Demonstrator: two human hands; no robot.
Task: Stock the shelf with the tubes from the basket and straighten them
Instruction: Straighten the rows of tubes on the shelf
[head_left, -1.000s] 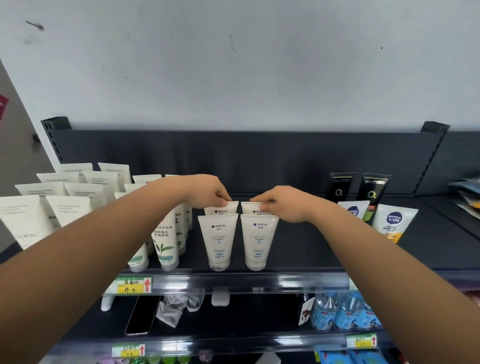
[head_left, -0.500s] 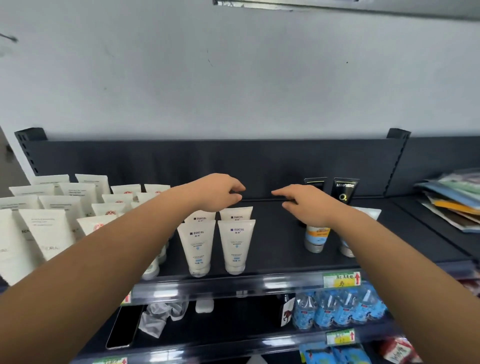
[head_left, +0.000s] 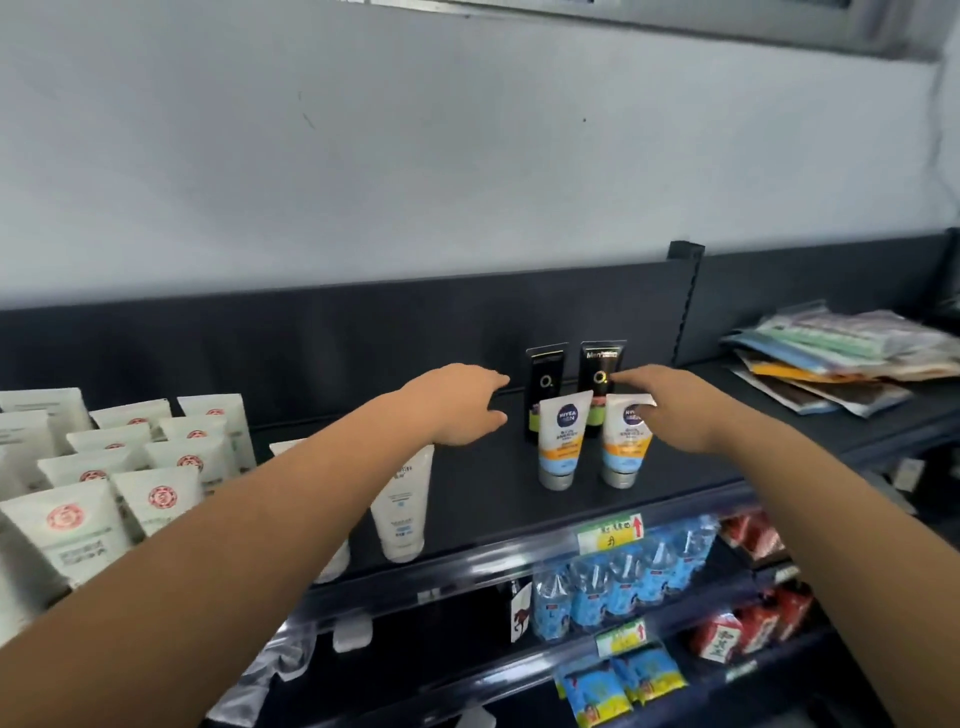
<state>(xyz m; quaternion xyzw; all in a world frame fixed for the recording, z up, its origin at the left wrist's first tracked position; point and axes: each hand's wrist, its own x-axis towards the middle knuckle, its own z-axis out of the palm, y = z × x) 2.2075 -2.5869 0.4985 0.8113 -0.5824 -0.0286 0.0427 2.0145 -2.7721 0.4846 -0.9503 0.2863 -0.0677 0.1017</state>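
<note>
reach shifts right, from white tubes (head_left: 402, 514) to nivea tubes (head_left: 563, 441) on shelf (head_left: 483, 483). left hand (head_left: 457, 402) spread, empty; right hand (head_left: 670, 410) spread, fingers (head_left: 631, 387) over right one's top. straightening that pair likely next.

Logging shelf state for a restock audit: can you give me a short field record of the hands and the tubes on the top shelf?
left hand: open, empty, just short of left black tube
right hand: fingers at top of right Nivea tube, grip unclear
left Nivea tube: upright, cap down, untouched
right black tube: upright, behind right Nivea tube
white tubes: rows at left of shelf
</note>
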